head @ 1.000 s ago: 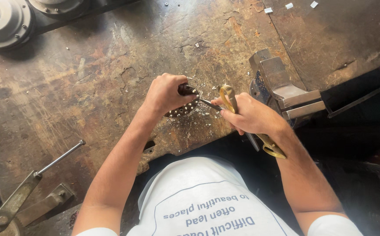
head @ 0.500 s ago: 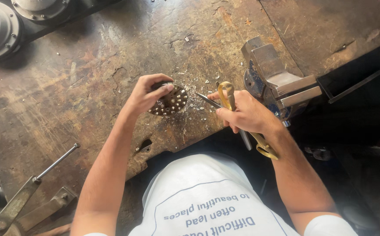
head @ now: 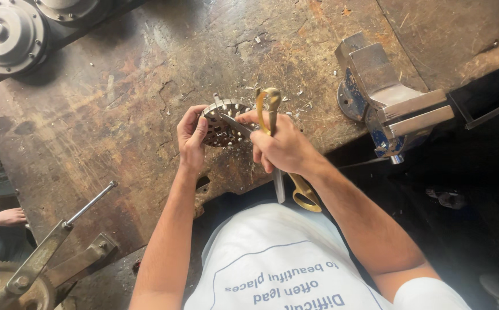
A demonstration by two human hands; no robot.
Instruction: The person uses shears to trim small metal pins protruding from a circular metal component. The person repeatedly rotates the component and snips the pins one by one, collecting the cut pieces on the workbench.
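My left hand (head: 193, 136) grips a round perforated metal disc (head: 222, 125) at the table (head: 88, 103) edge. My right hand (head: 284, 146) is closed around yellow-handled shears (head: 272, 115), blade against the disc. Metal chips lie around; work looks partway through.

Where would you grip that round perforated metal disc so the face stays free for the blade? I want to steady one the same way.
Grip the round perforated disc by its rim, coming from its left, as the left hand does now. It stands tilted on the workbench, so an edge grip probably leaves the holed face open to the blade in the right hand.
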